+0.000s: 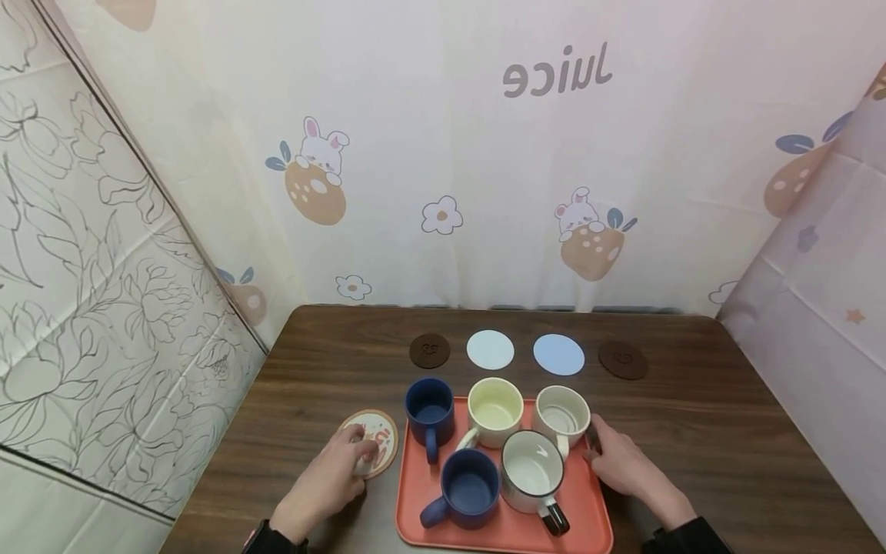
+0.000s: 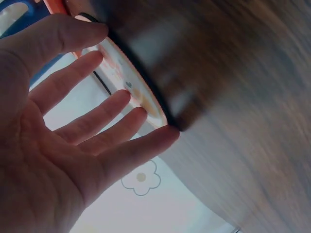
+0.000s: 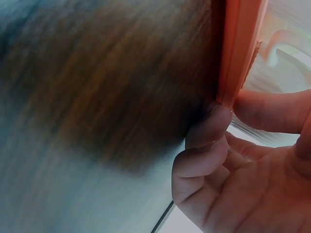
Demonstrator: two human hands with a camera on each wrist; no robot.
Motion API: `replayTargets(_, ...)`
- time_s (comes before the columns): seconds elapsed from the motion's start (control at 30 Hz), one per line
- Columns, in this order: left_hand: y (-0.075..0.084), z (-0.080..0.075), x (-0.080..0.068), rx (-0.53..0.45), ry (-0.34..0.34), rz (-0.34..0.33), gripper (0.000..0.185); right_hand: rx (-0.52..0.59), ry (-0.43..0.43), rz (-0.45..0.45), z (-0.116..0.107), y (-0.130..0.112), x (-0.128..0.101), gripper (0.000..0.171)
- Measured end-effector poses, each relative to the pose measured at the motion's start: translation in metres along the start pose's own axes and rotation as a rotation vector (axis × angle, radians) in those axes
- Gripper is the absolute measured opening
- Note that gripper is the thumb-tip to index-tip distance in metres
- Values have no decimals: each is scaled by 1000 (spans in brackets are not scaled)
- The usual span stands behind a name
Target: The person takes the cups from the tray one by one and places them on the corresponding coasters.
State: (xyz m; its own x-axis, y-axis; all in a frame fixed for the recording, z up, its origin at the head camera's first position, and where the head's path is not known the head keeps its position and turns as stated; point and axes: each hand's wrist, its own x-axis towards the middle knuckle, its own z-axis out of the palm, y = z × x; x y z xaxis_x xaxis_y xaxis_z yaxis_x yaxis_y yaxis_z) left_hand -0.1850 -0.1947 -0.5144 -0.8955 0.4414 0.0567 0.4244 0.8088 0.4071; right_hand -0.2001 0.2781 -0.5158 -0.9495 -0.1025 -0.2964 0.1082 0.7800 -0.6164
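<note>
- We see the left hand point(image 1: 331, 478) lying on a round patterned coaster point(image 1: 371, 440) on the counter point(image 1: 692, 431), just left of the orange tray point(image 1: 595, 523); its fingers point(image 2: 92, 121) are straight and spread (the wrist view shows the tips at the coaster's rim).
- The right hand point(image 1: 623, 462) grips the tray's right edge, fingers point(image 3: 206, 131) curled against it.
- On the tray stand five mugs: two blue, one yellow, two white.
- Behind it, four more coasters lie in a row.

A wooden table point(image 1: 727, 431) carries an orange tray point(image 1: 595, 515) and apparently five coasters point(image 1: 490, 349).
</note>
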Motion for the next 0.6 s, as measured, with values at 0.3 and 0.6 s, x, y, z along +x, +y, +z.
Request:
replayTargets(0.3,-1,-5,5,43,-85,-153,44,-37,-5,-10,-4,-2,2,57)
replayTargets(0.6,-1,-5,8,113,-79,-179,39,-19,-15,2,0,0,0,56)
